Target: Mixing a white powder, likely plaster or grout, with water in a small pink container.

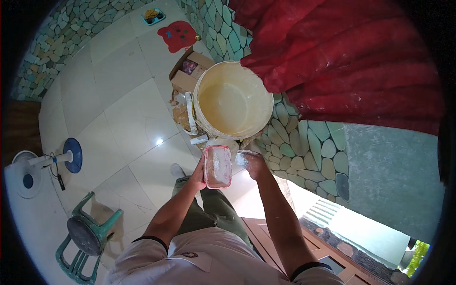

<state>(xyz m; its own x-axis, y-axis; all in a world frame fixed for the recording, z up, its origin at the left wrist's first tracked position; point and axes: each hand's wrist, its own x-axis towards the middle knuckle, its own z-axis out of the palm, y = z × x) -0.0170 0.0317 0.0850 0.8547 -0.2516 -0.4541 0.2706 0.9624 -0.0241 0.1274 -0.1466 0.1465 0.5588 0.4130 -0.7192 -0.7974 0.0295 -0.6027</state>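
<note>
My left hand [199, 175] grips the side of a rectangular plastic container with a red rim [218, 166], which holds a whitish material. To its right, my right hand [253, 164] is curled around something whitish and crinkled; what it is cannot be told. White residue marks the fingers. Just beyond both hands stands a large cream plastic bucket [233, 99] with a stained rim and a yellowish inside. A smaller pale round container [225, 143] sits partly hidden behind the rectangular one.
An open cardboard box [185, 81] touches the bucket's far left side. A red curtain [342, 64] hangs by the stone-clad wall at the right. A green plastic chair [87, 238] and a standing fan [53, 160] are at the left. A red mat [178, 35] lies farther off.
</note>
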